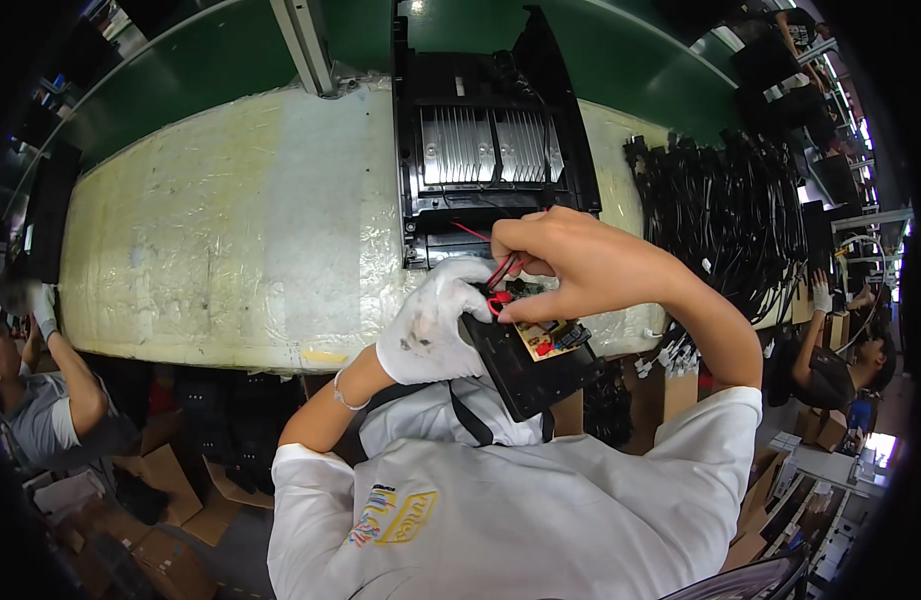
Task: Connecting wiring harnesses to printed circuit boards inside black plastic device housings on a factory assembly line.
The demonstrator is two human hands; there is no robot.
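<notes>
My left hand (436,325), in a smudged white glove, grips the left edge of a black plastic housing (528,385) held tilted in front of my chest. A small circuit board (549,340) with red and dark parts sits in the housing. My bare right hand (596,265) reaches over from the right, its fingers closed on red and black wires (503,270) above the board. Exactly where these wires end is hidden by my fingers. Just beyond my hands stands a large black case (411,160) with two silver finned heat sinks (461,145).
The workbench (221,220) is covered with yellowish plastic film. A big pile of black cables (721,205) lies on its right. Cardboard boxes (171,485) stand below at the left. Other people work at the far left (46,390) and far right (831,360). A metal post (306,45) rises at the back.
</notes>
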